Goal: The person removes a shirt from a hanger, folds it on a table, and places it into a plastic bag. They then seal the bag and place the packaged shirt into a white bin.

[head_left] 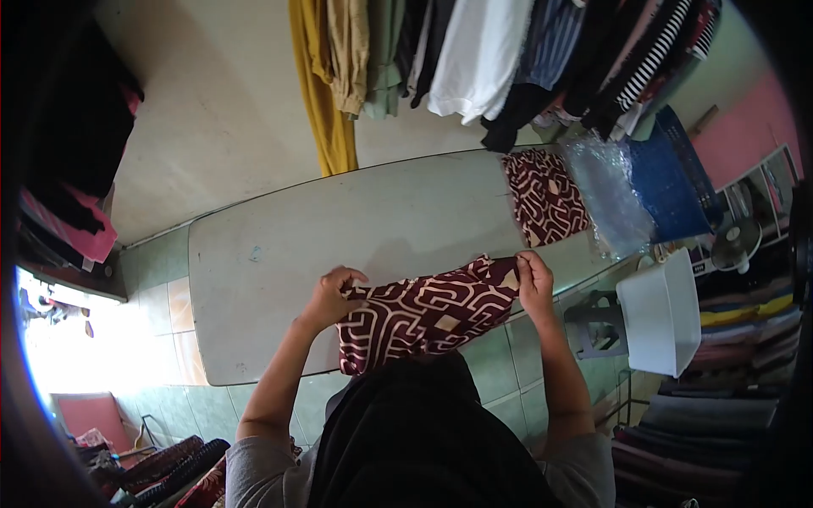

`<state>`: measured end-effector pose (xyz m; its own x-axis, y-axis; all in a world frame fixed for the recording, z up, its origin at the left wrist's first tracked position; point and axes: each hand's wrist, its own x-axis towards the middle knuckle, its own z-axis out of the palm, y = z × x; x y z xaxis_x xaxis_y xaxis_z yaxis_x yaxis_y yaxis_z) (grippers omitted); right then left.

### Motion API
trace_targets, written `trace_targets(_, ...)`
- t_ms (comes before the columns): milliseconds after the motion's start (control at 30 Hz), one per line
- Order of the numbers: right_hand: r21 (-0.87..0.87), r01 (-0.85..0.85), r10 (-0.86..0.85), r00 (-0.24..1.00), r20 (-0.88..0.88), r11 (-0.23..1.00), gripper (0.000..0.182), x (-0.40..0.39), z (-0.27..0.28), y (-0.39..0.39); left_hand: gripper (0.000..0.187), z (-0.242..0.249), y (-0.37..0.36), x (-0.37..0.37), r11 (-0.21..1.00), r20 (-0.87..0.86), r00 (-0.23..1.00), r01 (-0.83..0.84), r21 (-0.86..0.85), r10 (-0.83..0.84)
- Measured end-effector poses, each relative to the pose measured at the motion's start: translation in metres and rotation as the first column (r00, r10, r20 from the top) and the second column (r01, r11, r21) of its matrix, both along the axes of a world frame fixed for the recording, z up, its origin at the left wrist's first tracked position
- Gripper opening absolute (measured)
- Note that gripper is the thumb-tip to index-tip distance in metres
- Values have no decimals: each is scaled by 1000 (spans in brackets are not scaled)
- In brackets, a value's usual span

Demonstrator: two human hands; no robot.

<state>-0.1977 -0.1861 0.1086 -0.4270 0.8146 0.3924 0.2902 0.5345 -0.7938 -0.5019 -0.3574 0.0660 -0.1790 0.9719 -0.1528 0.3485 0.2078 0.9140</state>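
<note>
A maroon cloth with a cream geometric pattern point(428, 315) is stretched between my two hands, close to my body at the near edge of the table. My left hand point(332, 296) grips its upper left corner with bent fingers. At the opposite end, my right hand point(533, 284) pinches the upper right corner between thumb and fingers. The cloth looks partly folded, and its lower edge hangs near my black head covering. Farther right on the table lies a neatly folded piece in the same pattern point(546, 196).
The long grey table point(279, 245) runs across in front of me. Clear plastic packaging point(608, 190) and a blue basket point(673, 178) are at its right end. Hanging clothes point(483, 63) are above the back edge. A white bin point(660, 313) stands right, near stacked fabrics point(699, 423).
</note>
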Motion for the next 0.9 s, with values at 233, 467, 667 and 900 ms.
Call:
trace_targets(233,-17,-15,18,981,191,1000,8,39,27,9,23,-3,25,5,986,-596,802,129,108,-40)
trace_targets(467,-230,-158,259,813,521,960,46,83,59,10,30,4,25,13,997,-158,985,-73,3,73)
trace_targets(667,-373,-240,337,915,221,896,32,125,26,29,22,42,24,40,995,-45,995,-92,25,93)
trace_targets(900,-568,-472,612,787,72,674,21,140,55,8,13,66,35,83,882,-227,949,-95,462,221)
